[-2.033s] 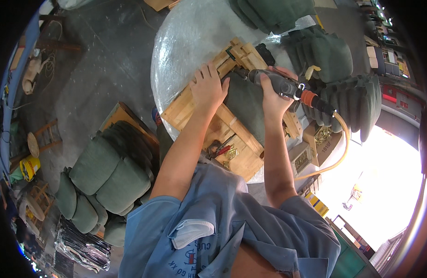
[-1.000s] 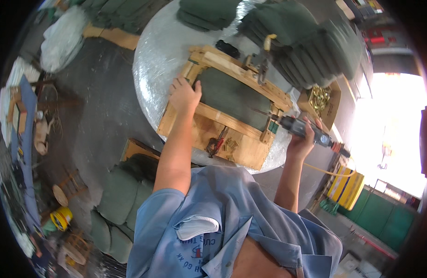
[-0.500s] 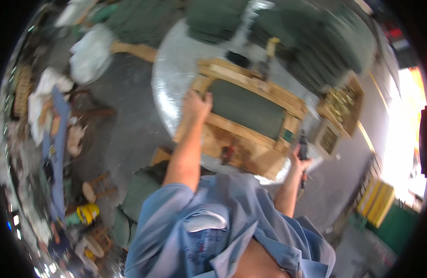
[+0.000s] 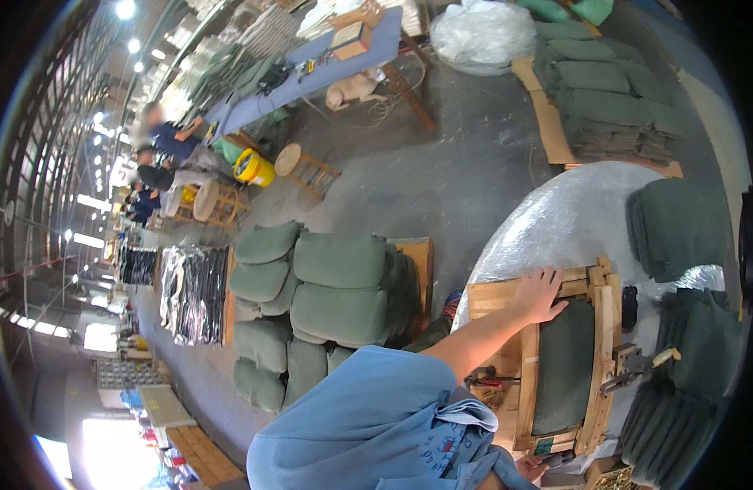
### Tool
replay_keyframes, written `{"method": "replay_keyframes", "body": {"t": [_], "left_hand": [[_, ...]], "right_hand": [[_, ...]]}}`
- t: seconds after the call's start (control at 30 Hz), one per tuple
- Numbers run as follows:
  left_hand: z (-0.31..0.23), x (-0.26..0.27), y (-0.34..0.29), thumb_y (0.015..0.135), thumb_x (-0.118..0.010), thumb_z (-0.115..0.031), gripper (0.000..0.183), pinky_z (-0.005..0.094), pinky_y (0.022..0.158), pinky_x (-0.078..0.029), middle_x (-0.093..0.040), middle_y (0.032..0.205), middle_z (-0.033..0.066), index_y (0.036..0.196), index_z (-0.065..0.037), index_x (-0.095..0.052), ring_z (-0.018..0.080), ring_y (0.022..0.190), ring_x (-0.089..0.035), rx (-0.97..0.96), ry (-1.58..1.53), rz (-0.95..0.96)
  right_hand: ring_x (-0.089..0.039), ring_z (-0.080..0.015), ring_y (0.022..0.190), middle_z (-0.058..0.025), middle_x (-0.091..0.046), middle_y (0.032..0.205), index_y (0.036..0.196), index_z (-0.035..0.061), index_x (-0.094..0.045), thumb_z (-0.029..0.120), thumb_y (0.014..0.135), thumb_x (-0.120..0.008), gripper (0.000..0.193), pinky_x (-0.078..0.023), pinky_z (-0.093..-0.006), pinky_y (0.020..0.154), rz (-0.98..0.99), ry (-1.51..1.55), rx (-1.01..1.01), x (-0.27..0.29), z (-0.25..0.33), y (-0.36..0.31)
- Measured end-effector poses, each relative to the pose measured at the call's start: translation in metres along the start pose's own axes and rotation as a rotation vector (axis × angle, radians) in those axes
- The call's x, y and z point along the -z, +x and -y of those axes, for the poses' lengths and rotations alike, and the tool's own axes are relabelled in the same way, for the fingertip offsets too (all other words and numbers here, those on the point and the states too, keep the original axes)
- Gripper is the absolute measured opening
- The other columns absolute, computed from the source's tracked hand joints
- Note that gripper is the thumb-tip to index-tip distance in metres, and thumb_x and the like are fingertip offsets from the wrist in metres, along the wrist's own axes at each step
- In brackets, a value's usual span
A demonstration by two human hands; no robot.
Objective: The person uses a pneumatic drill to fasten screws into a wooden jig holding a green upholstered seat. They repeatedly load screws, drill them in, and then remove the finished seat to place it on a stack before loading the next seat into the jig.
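A wooden frame [image 4: 603, 359] lies on a plastic-wrapped round surface [image 4: 515, 229], with a dark green cloth pad [image 4: 563, 371] filling its middle. My left hand [image 4: 543, 296] rests on the frame's far end, fingers spread, holding nothing. At the lower edge, my right hand [image 4: 532, 468] is partly hidden by my shirt. It is closed on a dark hand tool [image 4: 558, 459] beside the frame's near end. A metal toggle clamp [image 4: 630, 369] with a yellowish handle sits on the frame's right side. Left of the pad, a red-handled tool [image 4: 492, 381] lies on the wood.
Stacks of green pads [image 4: 340, 286] stand to my left, and more stacks [image 4: 679, 408] lie right of the frame. A box of brass-coloured pieces [image 4: 613, 477] is at the lower edge. Farther off are a blue-topped table [image 4: 344, 61], stools [image 4: 307, 170], a yellow bucket [image 4: 252, 167] and several people.
The view has swung toward my left, so the frame now appears at the lower right. My left hand has loosened and spread its fingers on the frame end. The right hand keeps the dark tool.
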State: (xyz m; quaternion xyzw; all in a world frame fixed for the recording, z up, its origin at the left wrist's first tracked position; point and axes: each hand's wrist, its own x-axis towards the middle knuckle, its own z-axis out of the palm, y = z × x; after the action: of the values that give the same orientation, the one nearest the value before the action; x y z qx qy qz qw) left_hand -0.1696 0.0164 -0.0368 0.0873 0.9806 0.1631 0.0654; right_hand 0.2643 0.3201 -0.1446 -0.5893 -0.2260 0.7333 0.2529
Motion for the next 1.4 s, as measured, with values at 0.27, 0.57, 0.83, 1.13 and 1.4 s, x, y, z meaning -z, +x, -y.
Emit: {"method": "replay_keyframes", "body": {"t": [0.27,0.57,0.83,1.13,1.4], "left_hand": [[-0.010,-0.004,0.012,0.097,-0.065,-0.056,0.082,0.0535,0.094,-0.050,-0.055,0.139,0.0175,0.155,-0.003,-0.042,0.0350,0.123,-0.056,0.016,0.014,0.029],[-0.019,0.000,0.027,0.097,-0.065,-0.056,0.081,0.0558,0.093,-0.052,-0.057,0.137,0.0170,0.155,-0.004,-0.042,0.0356,0.122,-0.057,-0.094,0.000,-0.050],[-0.012,-0.005,0.018,0.098,-0.061,-0.058,0.081,0.0568,0.096,-0.051,-0.056,0.141,0.0195,0.155,-0.003,-0.043,0.0373,0.123,-0.057,-0.065,-0.006,-0.016],[-0.007,-0.009,0.018,0.093,-0.069,-0.055,0.082,0.0545,0.097,-0.049,-0.058,0.139,0.0181,0.153,-0.004,-0.046,0.0359,0.126,-0.056,-0.014,-0.108,-0.042],[-0.003,-0.042,0.017,0.082,-0.080,-0.049,0.083,0.0559,0.097,-0.047,-0.059,0.134,0.0152,0.145,-0.004,-0.051,0.0352,0.125,-0.056,0.044,-0.229,-0.144]], "right_hand": [[-0.066,-0.0315,0.119,-0.0190,-0.069,0.127,0.141,0.0030,-0.063,0.027,0.108,-0.061,0.041,-0.059,-0.0425,0.092,0.004,-0.601,0.894,-0.220,0.085,-0.068],[-0.057,-0.0255,0.130,-0.0122,-0.055,0.149,0.149,0.0040,-0.055,0.044,0.095,-0.079,0.071,-0.048,-0.0388,0.104,0.365,-0.716,0.630,-0.432,0.143,0.096],[-0.058,-0.0112,0.081,-0.0009,-0.062,0.129,0.149,0.0155,-0.060,0.041,0.090,-0.081,0.067,-0.046,-0.0251,0.061,0.464,-0.573,0.457,-0.437,0.155,0.132],[-0.041,-0.0090,0.055,-0.0054,-0.063,0.105,0.168,0.0157,-0.030,0.031,0.094,-0.077,0.088,-0.034,-0.0264,0.046,0.465,-0.824,0.586,-0.466,0.149,0.129],[-0.048,-0.0135,0.065,0.0007,-0.058,0.081,0.096,0.0143,-0.066,0.038,0.101,-0.072,0.025,-0.041,-0.0300,0.056,0.421,-0.820,0.490,-0.470,0.165,0.190]]}}
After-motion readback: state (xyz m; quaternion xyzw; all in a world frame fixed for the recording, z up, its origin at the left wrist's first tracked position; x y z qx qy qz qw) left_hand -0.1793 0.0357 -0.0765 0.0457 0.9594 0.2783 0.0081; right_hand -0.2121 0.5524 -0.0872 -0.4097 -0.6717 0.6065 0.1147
